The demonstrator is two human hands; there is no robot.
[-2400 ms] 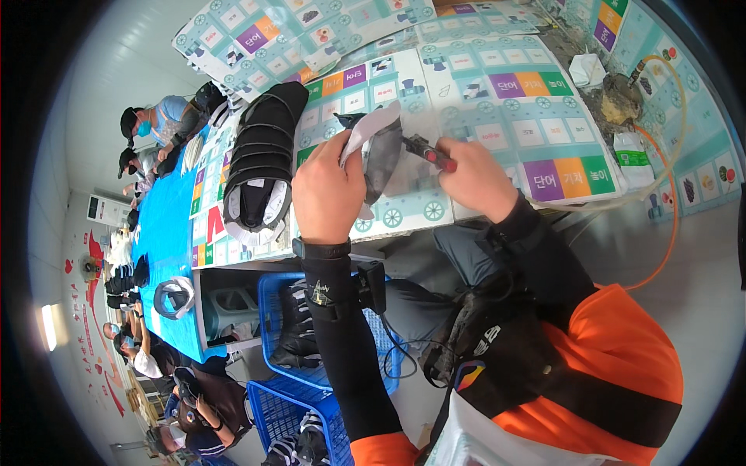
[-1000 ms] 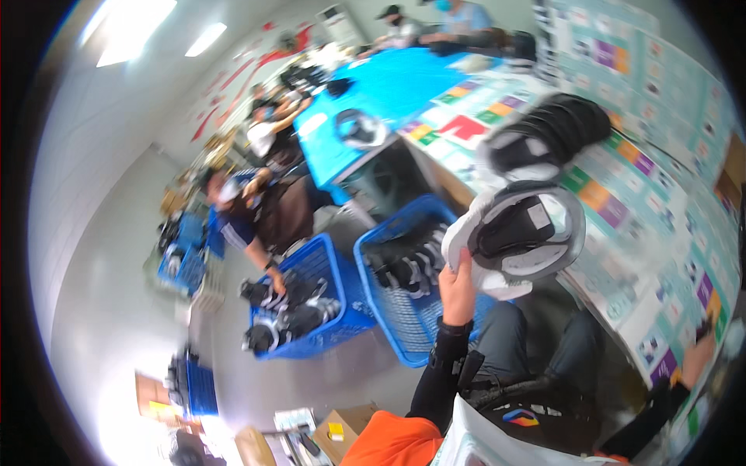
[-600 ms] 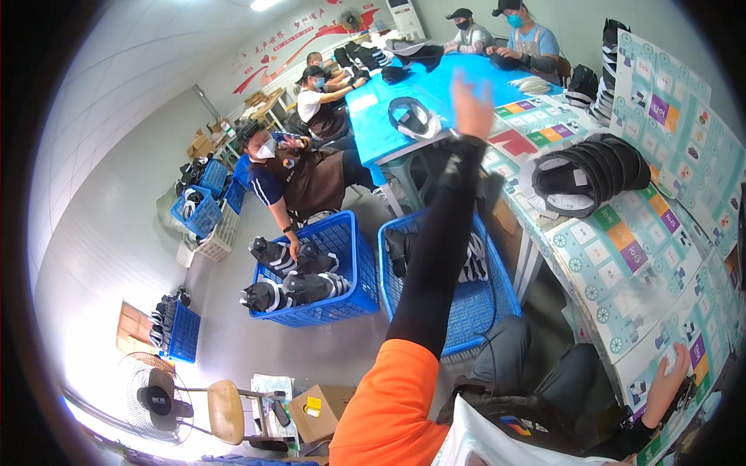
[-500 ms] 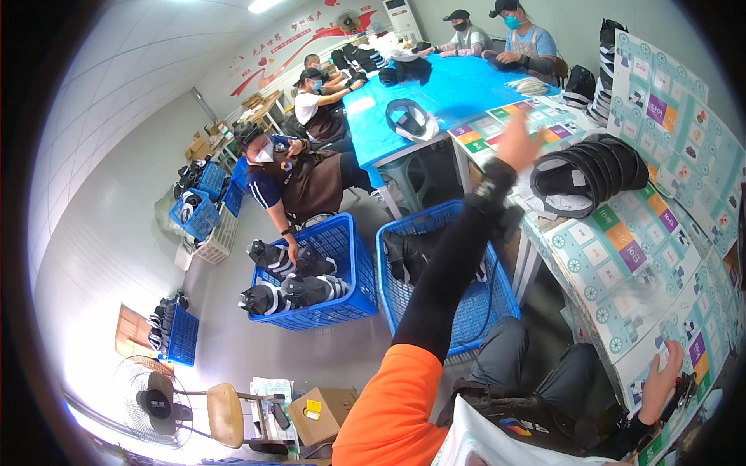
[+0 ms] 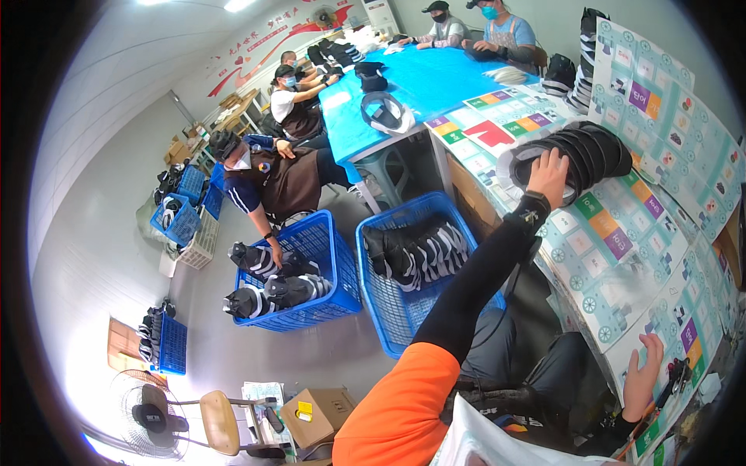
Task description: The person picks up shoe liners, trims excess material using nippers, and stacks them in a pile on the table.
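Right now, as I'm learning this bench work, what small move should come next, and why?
Probably close the bare left hand on the frontmost black, white-lined shoe upper: that hand lies over it, while the bare right hand looks empty.

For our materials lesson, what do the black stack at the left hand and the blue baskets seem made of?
Black stack: matte, perhaps fabric or synthetic leather; curved, nested layers suggest flexible sheet. Blue baskets: probably moulded plastic, smooth; uniform colour, regular lattice walls.

Bright overall, glowing ceiling lamps (image 5: 239,5), white glare lower left, bowed edges, dark rim
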